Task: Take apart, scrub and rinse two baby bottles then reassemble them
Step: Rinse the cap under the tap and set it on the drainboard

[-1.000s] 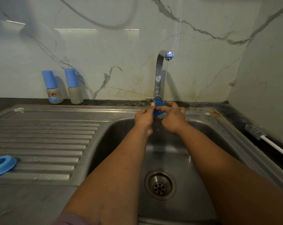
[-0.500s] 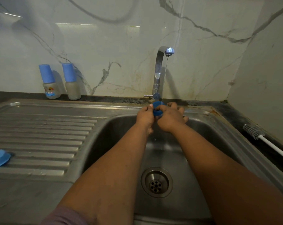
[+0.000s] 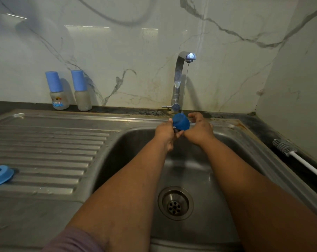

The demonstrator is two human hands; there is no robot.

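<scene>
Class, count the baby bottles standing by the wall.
2. One printed bottle stands at the back left of the counter; a plain frosted bottle stands just to its right. None seems hidden.

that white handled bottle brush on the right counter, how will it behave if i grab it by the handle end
The bottle brush looks light: a thin white handle and a wispy bristle head. The long, slim handle may flex slightly. Lying flat on the dark counter beside the sink, it could roll if nudged.

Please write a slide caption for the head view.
Both hands hold a blue cap under the faucet's thin stream.
</scene>
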